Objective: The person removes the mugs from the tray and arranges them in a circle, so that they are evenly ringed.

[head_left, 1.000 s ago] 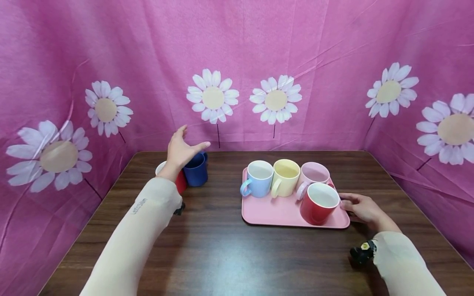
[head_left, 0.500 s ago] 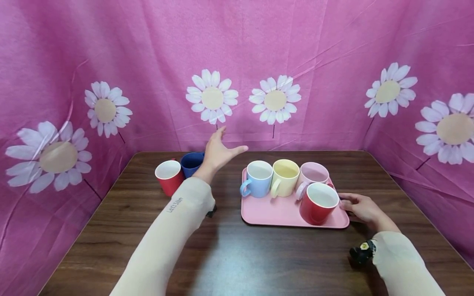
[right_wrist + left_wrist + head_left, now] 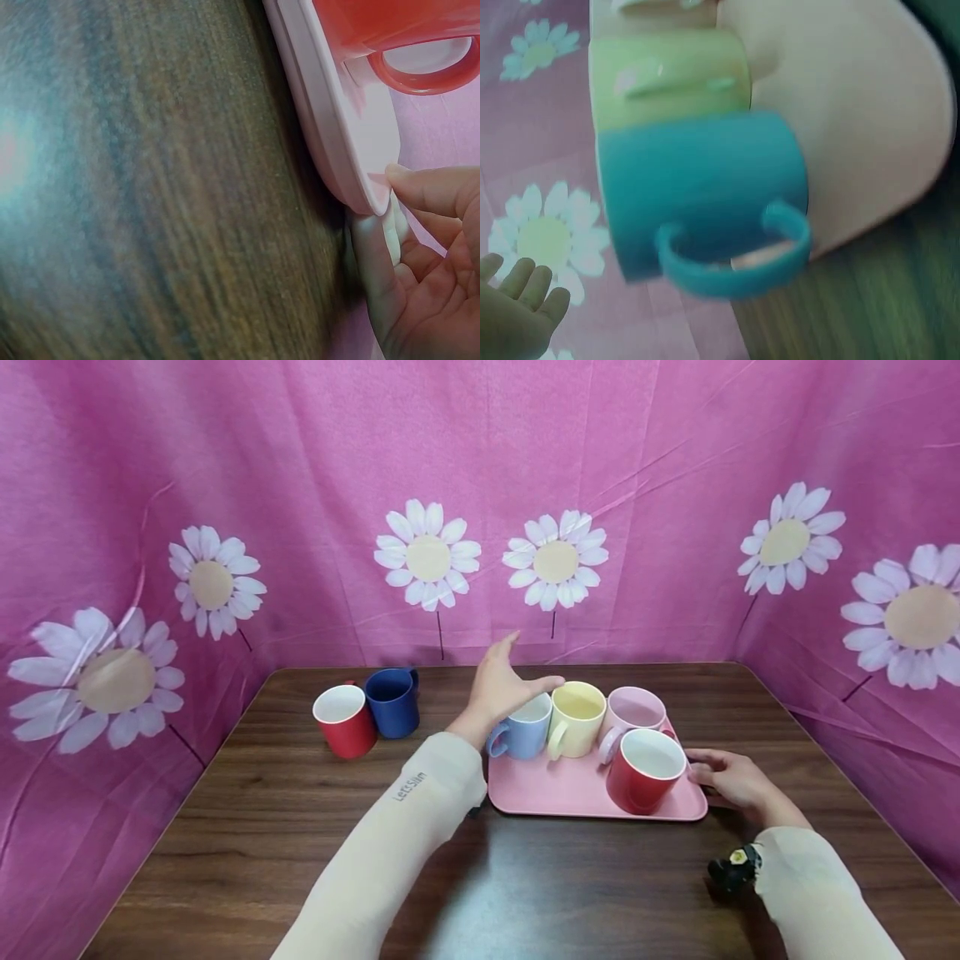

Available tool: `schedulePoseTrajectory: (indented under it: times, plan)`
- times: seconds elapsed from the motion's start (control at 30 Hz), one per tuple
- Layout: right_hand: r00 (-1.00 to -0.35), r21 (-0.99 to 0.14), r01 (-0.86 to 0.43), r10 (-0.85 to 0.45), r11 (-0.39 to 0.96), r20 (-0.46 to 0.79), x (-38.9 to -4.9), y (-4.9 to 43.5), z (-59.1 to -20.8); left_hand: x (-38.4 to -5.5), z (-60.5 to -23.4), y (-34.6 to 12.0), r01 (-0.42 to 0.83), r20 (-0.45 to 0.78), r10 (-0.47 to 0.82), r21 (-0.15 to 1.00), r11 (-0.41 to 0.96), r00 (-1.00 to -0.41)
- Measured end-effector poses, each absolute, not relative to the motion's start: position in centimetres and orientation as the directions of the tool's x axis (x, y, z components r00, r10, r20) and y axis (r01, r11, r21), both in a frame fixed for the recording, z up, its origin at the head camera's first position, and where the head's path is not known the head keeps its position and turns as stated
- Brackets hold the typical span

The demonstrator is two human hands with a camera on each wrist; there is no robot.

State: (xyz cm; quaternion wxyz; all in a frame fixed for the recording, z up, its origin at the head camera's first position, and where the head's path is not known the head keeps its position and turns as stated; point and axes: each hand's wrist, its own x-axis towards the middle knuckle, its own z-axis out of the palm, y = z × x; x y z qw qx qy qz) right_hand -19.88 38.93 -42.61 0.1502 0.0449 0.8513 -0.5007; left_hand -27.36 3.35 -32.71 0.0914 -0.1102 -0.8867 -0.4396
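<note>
My left hand (image 3: 498, 689) holds nothing, its thumb and fingers spread beside the light blue mug (image 3: 522, 742). From the head view it overlaps part of that mug; in the left wrist view the fingers (image 3: 536, 289) appear apart from it. A pink tray (image 3: 551, 789) carries the light blue mug, a yellow mug (image 3: 579, 727) and a pink mug (image 3: 637, 710) in a row, with a red mug (image 3: 637, 785) in front. At the tray's right end my right hand (image 3: 738, 785) pinches the rim, thumb above and a finger below, as the right wrist view shows.
Toward the left back of the wooden table (image 3: 270, 827) stand another red mug (image 3: 351, 733) and a dark blue mug (image 3: 396, 708), side by side. A pink flowered cloth (image 3: 480, 460) hangs behind the table and along its sides.
My left hand has moved right, from over the red and dark blue mugs to the light blue mug at the tray's left end. The right hand has stayed at the tray.
</note>
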Motion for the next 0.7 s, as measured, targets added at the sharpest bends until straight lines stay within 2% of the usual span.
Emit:
schedulePoseTrajectory:
  times: [0.7]
  plan:
    - [-0.956, -0.853, 0.211, -0.083, 0.477, -0.283, -19.9, 38.9, -42.8, -23.9, -34.7, 10.4, 0.398, 0.233, 0.334, 0.681, 0.614, -0.913]
